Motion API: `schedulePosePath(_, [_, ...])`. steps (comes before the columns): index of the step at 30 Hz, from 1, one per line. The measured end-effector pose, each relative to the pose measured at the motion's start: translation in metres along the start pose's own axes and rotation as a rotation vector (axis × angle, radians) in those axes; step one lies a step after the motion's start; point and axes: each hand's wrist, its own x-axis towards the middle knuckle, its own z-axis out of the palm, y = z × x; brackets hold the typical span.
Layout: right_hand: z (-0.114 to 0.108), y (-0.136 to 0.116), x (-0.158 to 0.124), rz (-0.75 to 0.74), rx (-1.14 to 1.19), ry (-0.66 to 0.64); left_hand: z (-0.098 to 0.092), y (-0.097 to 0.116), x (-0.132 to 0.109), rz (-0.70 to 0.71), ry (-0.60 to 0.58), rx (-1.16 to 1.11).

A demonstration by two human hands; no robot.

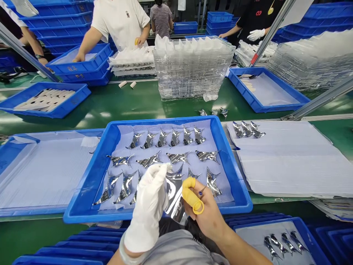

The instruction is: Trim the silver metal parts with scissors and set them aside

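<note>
My left hand (149, 206), in a white glove, is closed on the upper edge of a shiny chrome winged part (174, 197) held just above the near rim of a blue tray (82, 198). My right hand (202, 211), bare with a yellow finger cot on the thumb, pinches the same part from the right and also holds a small dark tool. Behind the hands, several more chrome parts (150, 161) lie in rows on white foam sheet inside the tray.
Three chrome parts (248, 129) rest on white sheets (289, 158) to the right. A stack of clear plastic trays (193, 70) stands behind. Blue bins sit at left (44, 99), far right (264, 90) and near right (278, 243). Other people work across the green belt.
</note>
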Motion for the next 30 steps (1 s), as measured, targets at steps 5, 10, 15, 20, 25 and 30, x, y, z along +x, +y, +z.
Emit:
schedulePosePath(5, [-0.016, 0.010, -0.003, -0.017, -0.129, -0.052, -0.007, 0.006, 0.002, 0.067, 0.083, -0.081])
schedulePosePath(10, [-0.020, 0.010, -0.001, -0.153, -0.350, -0.055, -0.013, 0.008, -0.008, 0.422, -0.010, -0.001])
schedulePosePath(15, [-0.022, 0.003, 0.000, -0.420, -0.645, -0.044, -0.014, 0.009, -0.013, 0.591, -0.061, 0.062])
schedulePosePath(20, [-0.027, 0.004, -0.009, -0.844, -1.060, -0.065, -0.019, 0.007, -0.004, 0.559, -0.066, 0.121])
schedulePosePath(25, [-0.026, 0.003, -0.011, -0.974, -1.149, -0.048, -0.029, -0.001, 0.007, 0.402, -0.134, 0.164])
schedulePosePath(30, [-0.016, 0.006, 0.001, -0.474, -0.820, -0.054, -0.038, -0.001, 0.016, 0.307, -0.238, 0.109])
